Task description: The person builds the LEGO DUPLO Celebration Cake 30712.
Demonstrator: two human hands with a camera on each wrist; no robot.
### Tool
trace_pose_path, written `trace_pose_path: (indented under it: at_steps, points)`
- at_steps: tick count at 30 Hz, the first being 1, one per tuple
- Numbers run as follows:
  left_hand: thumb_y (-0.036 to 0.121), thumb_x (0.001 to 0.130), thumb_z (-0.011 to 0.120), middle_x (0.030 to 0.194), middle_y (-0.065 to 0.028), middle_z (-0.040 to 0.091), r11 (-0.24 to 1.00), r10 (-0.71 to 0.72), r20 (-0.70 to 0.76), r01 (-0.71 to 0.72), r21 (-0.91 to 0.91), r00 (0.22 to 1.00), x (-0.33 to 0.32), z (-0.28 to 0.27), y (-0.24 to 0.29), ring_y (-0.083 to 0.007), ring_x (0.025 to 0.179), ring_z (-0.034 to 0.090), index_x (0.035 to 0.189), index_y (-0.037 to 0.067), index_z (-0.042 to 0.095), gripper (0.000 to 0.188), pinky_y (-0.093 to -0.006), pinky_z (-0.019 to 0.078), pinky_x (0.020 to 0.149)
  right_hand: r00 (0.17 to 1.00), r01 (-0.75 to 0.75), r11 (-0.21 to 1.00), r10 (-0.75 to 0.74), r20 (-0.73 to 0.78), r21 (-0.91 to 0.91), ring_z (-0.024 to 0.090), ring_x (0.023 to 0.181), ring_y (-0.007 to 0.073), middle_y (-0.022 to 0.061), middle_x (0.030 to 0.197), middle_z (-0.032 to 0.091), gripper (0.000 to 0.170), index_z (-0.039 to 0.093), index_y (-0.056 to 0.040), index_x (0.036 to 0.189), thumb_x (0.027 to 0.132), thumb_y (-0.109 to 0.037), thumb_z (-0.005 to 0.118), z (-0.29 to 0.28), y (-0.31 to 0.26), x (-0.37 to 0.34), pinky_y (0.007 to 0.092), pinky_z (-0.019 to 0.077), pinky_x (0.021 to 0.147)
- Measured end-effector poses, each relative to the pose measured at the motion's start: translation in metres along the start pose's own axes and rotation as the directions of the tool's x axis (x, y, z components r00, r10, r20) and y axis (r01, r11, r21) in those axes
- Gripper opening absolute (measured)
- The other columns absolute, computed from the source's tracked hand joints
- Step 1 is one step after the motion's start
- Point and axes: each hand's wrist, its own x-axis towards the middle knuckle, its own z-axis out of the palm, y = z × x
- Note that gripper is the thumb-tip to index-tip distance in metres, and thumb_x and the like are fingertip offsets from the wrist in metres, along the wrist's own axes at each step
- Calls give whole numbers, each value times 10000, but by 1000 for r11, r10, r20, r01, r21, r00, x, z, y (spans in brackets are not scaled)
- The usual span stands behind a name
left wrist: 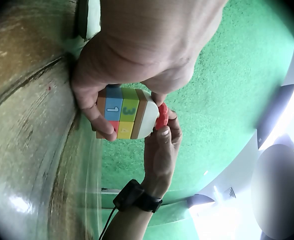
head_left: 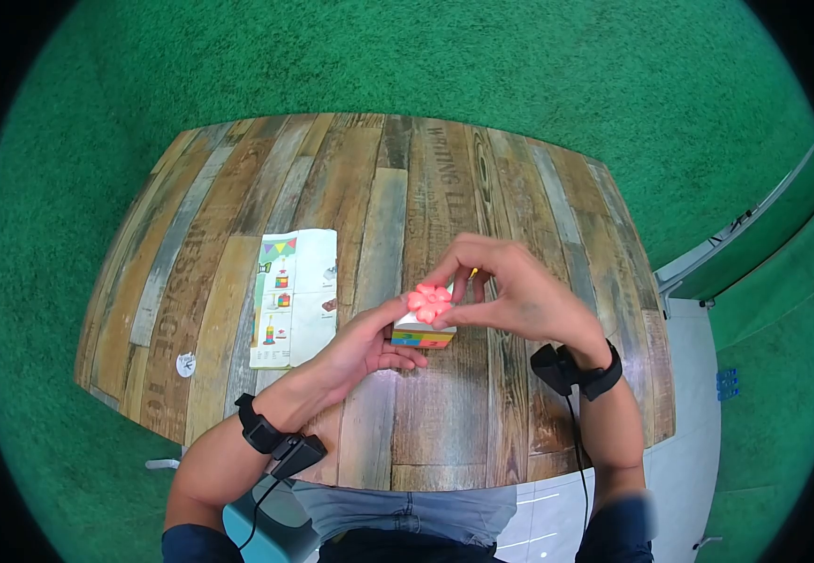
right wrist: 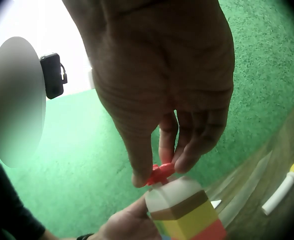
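Observation:
A stack of toy building blocks (left wrist: 122, 112) has numbered blue, green, red and yellow bricks between brown layers, with a rounded white block (left wrist: 148, 120) on top. My left hand (head_left: 360, 345) holds the stack around its lower part, close over the table. A red flower-shaped piece (head_left: 429, 303) sits right at the white top, and my right hand (head_left: 519, 291) pinches it between thumb and fingers. In the right wrist view, the flower piece (right wrist: 161, 173) is just over the white block.
Left of the hands lies an open instruction booklet (head_left: 315, 296) with pictures of block builds. A white candle-shaped piece with a yellow tip (right wrist: 279, 194) lies on the wooden table (head_left: 238, 197). A round white sticker (head_left: 185, 364) is near the table's left edge.

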Motion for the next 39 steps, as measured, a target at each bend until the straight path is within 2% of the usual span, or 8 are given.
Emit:
trace_pose_path:
  at_steps: [11, 17, 20, 22, 28, 35, 37, 39]
  points:
    - [534, 1060, 354, 1237, -174, 669, 1000, -1, -5, 1, 28, 1000, 0, 0, -1, -160, 902, 669, 1333, 77, 522, 558, -309, 536, 889, 1000, -24, 999, 24, -4, 37, 617, 729, 150, 60, 863, 620, 335, 658, -24, 952, 770, -209, 869, 3, 0, 0, 291, 507, 626]
    - [540, 1051, 384, 1246, -175, 653, 1000, -4, -15, 5, 8, 1000, -1, 2, 1, -174, 906, 661, 1349, 61, 515, 580, -318, 529, 875, 997, -54, 997, 56, -51, 51, 636, 818, 125, 36, 948, 671, 206, 677, -45, 1032, 870, -135, 766, -5, 2, 0, 286, 485, 679]
    - [540, 1047, 396, 1226, -167, 654, 1000, 6, 3, -6, -14, 1000, -1, 0, -1, -181, 908, 658, 1362, 46, 502, 596, -317, 525, 867, 987, -114, 991, 104, -123, -76, 664, 882, 203, 75, 993, 687, 194, 672, -32, 1101, 917, -93, 678, -9, 18, 0, 334, 508, 748]
    - [523, 1049, 404, 1209, -169, 657, 999, 17, -3, -17, -28, 1000, 0, -1, -2, -193, 908, 665, 1371, 31, 491, 595, -322, 529, 868, 995, 15, 923, -53, -89, -384, 664, 962, 305, 123, 1028, 683, 249, 669, -28, 1125, 876, -42, 672, -3, 44, -4, 389, 522, 809]
    - [492, 1052, 417, 1202, -184, 655, 999, 19, -37, -20, -42, 999, 0, 1, -1, -214, 913, 678, 1362, 17, 489, 572, -328, 542, 857, 999, -46, 812, 44, -17, -582, 631, 1033, 357, 140, 1038, 677, 200, 670, -34, 1000, 806, 16, 674, 12, 70, -16, 479, 529, 851]
    - [497, 1055, 407, 1199, -180, 657, 999, 20, -52, -22, -36, 998, -1, 2, -1, -208, 912, 677, 1357, 18, 491, 573, -319, 543, 852, 994, -96, 917, 111, 17, -387, 663, 940, 342, 132, 972, 678, 180, 655, -24, 998, 824, -8, 698, -11, 54, -12, 427, 526, 769]
    - [503, 1054, 406, 1200, -177, 657, 999, 17, -42, -19, -38, 999, -2, 3, 0, -203, 912, 676, 1358, 19, 492, 578, -316, 543, 855, 998, -55, 995, 54, -12, -80, 650, 864, 230, 85, 961, 669, 223, 672, -31, 1058, 853, -82, 743, -22, 32, -10, 353, 504, 759]
    - [505, 1054, 408, 1201, -174, 657, 999, 19, -46, -21, -40, 999, -1, 2, -1, -200, 913, 676, 1356, 21, 493, 577, -316, 542, 856, 1000, -9, 997, 8, -5, -72, 621, 835, 171, 53, 937, 657, 225, 677, -33, 1070, 870, -102, 751, -29, 13, -10, 318, 488, 741]
